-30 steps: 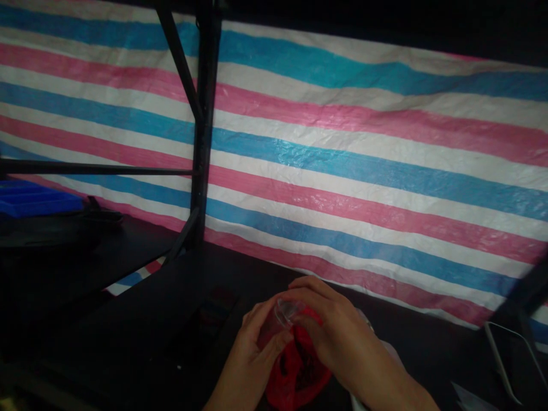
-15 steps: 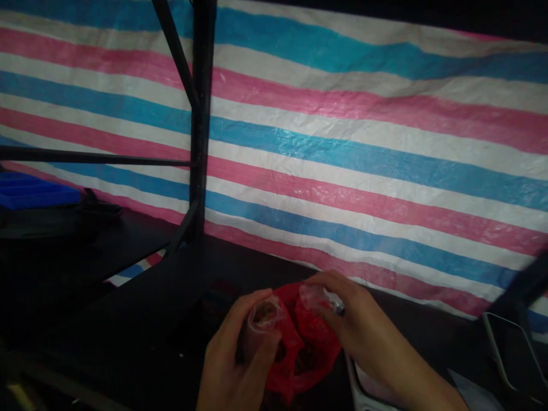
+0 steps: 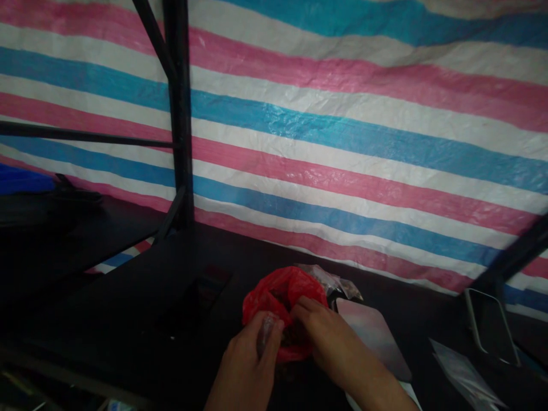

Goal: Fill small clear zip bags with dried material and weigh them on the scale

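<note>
A red plastic bag (image 3: 261, 297) sits open on the black shelf, with dark small contents inside that I cannot make out. My left hand (image 3: 248, 359) is at the bag's near left edge, its fingers closed on a small clear plastic bag (image 3: 266, 331). Over the right side of the red bag, my right hand (image 3: 319, 331) reaches in with curled fingers; the fingertips are hidden among the contents. Behind the red bag lie small clear packets (image 3: 327, 279) with something inside. Just right of my right hand is a flat pale pink and grey plate-like surface (image 3: 372, 328).
A dark-screened phone-like device (image 3: 492, 328) leans at the right. Clear plastic bags (image 3: 466, 374) lie in front of it. A black metal post (image 3: 180, 114) rises behind on the left, before striped sheeting (image 3: 342, 142). A blue tray (image 3: 23, 180) is at the far left.
My right hand has moved down into the red bag, and the clear plastic it held is gone from it. My left hand's clear bag, earlier round and open at the top, is now pinched narrower.
</note>
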`<act>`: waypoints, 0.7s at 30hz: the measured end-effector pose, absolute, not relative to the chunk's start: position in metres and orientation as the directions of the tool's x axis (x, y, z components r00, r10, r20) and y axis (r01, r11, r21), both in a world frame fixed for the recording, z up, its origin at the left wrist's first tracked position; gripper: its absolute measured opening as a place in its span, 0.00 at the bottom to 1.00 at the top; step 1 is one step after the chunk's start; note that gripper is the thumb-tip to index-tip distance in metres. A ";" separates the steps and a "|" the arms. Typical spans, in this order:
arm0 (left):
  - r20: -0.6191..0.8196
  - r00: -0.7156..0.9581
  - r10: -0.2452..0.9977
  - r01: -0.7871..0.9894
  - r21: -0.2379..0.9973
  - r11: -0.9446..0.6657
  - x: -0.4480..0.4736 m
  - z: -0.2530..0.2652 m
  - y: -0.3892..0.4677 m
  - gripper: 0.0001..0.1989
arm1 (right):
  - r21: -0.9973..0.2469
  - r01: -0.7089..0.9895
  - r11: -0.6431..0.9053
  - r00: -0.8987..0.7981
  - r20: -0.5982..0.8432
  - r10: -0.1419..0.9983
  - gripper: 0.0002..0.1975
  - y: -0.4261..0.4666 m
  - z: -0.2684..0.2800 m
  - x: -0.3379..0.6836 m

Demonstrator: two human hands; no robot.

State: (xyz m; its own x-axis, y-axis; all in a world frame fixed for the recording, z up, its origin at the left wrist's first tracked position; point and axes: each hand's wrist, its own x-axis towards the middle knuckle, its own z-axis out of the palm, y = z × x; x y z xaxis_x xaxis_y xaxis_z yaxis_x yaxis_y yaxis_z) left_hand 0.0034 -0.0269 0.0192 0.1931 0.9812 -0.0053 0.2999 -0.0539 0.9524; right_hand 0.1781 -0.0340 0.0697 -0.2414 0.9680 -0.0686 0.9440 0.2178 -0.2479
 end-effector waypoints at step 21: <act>-0.159 0.062 0.985 -0.337 0.926 0.170 -0.020 0.021 0.004 0.25 | -0.932 0.363 -0.017 0.002 -0.017 1.000 0.12 -0.019 0.032 0.165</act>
